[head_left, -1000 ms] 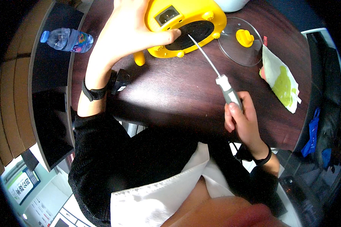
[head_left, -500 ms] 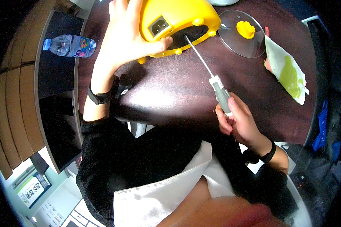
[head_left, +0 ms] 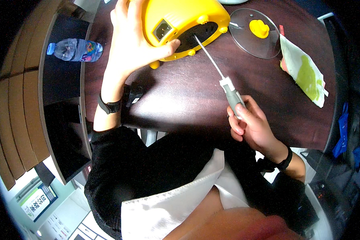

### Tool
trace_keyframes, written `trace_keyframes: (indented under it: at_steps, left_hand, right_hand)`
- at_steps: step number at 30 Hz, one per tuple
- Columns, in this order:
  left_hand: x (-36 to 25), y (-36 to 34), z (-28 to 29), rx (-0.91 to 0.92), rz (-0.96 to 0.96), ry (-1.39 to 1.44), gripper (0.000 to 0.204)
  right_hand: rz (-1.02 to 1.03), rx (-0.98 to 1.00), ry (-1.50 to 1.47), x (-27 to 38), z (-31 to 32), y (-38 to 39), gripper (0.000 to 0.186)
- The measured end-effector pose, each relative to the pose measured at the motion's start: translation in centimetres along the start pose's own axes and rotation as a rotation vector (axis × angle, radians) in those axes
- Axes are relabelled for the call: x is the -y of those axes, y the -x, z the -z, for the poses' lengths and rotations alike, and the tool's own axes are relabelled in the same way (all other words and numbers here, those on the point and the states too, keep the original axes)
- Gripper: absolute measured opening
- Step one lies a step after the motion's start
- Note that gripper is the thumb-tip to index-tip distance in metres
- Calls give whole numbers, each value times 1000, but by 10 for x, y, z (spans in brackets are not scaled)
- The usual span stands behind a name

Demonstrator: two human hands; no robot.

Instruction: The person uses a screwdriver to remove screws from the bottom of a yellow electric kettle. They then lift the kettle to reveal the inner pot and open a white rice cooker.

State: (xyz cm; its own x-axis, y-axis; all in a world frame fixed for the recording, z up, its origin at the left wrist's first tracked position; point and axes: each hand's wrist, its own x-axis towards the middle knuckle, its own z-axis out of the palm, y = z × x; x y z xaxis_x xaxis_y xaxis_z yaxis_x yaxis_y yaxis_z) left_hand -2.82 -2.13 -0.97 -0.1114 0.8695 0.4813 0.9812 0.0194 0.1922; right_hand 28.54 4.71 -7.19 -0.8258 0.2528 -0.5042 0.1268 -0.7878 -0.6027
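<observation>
A yellow electric cooker body (head_left: 184, 14) lies tipped at the table's far side, its black base plate (head_left: 206, 33) and small round feet turned toward me. A power inlet socket (head_left: 163, 30) shows on its side. My left hand (head_left: 128, 46) grips the left side of the body, thumb bent over the base's rim and fingers up along the shell. In my right hand (head_left: 252, 124) is a grey and white screwdriver (head_left: 230, 91), thumb and fingers closed around its handle. The long shaft slants up to the left, its tip at a dark spot in the base plate.
A glass lid (head_left: 242, 42) with a yellow knob (head_left: 259, 29) lies right of the cooker. Beyond it is a white and green cloth-like piece (head_left: 304, 72). A water bottle (head_left: 76, 50) lies on a dark surface left of the brown table (head_left: 180, 92).
The cooker body and my left hand sit marginally differently in the view. My right fingers have shifted on the screwdriver handle, with the thumb moved along it. The tip stays at the base plate.
</observation>
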Motion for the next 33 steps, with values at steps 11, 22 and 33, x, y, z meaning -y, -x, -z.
trace_keyframes:
  at_steps: [11,22,33]
  left_hand:
    - [9,7,-9,-83,-23,13,106]
    - [-3,10,-11,-157,-31,30,100]
    - [9,17,-20,-172,106,0,106]
  right_hand:
    - [-70,156,-288,-14,13,-11,43]
    - [67,44,-156,-17,17,-14,13]
    - [180,91,-121,-24,24,-33,32]
